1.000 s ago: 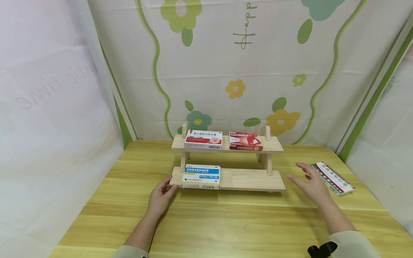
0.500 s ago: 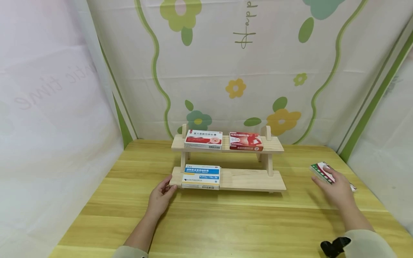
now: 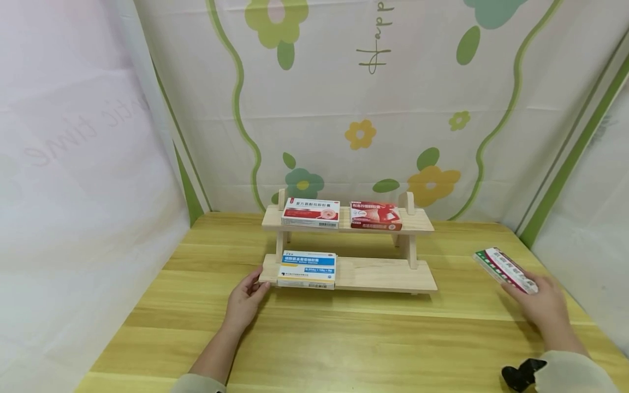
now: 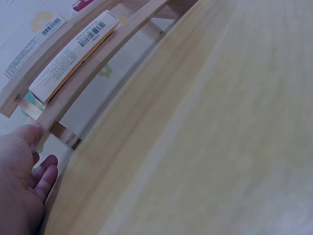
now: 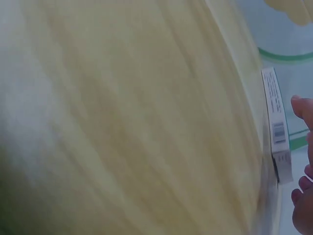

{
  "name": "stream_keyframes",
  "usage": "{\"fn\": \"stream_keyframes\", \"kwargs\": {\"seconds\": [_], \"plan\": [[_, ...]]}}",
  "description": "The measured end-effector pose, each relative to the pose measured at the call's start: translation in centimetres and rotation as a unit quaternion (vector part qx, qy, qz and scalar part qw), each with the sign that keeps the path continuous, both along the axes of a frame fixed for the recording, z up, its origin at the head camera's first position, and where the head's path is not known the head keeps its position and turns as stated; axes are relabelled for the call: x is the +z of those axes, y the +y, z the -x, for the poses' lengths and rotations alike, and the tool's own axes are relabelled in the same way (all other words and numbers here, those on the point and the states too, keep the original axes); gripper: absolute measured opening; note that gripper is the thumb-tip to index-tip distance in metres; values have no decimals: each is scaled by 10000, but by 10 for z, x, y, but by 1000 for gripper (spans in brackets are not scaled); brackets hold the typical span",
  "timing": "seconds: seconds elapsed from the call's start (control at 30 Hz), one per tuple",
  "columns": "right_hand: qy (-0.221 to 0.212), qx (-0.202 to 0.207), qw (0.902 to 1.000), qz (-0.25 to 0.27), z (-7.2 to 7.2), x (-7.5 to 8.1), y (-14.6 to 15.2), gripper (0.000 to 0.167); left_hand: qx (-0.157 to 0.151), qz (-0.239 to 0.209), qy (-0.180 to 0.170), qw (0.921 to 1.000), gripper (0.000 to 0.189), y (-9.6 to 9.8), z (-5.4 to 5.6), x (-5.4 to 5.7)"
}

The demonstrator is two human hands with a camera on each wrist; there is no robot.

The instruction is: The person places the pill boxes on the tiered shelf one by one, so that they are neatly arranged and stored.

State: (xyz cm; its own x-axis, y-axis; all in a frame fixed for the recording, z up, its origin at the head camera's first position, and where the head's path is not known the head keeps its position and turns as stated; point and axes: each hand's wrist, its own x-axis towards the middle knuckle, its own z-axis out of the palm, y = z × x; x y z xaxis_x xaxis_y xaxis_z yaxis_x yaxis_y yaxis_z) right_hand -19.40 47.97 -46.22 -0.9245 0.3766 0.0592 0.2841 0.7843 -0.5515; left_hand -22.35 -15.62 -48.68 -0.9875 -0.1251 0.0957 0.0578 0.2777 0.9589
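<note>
My left hand (image 3: 243, 302) grips the left end of a two-tier wooden shelf (image 3: 383, 274), thumb at the lower board's front edge. The left wrist view shows its other fingers curled below the board. At the table's right side lies a white medicine box (image 3: 503, 267) with green and dark red bands. My right hand (image 3: 546, 308) reaches over the near end of this box, thumb on its left side. In the right wrist view the thumb and fingers (image 5: 304, 183) are spread beside the box (image 5: 278, 127), with a gap showing between.
A blue-and-white medicine box (image 3: 307, 270) lies on the lower board's left part. On the upper board are a red-and-white box (image 3: 310, 213) and a red box (image 3: 375, 215). Patterned cloth (image 3: 314, 109) hangs behind the wooden table (image 3: 344, 344) and at both sides.
My right hand has moved right and toward me, from beside the shelf across the white-and-green box to its near end. My left hand has stayed at the shelf.
</note>
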Motion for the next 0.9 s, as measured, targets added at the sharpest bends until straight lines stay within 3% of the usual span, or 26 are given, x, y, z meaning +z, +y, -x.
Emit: {"fn": "stream_keyframes", "kwargs": {"seconds": [0.3, 0.9], "plan": [[-532, -121, 9984, 119, -3, -13, 15, 98, -19, -37, -38, 10000, 51, 0, 1, 0], [-643, -521, 9965, -109, -4, -10, 6, 97, -49, -66, -32, 10000, 50, 0, 1, -2]]}}
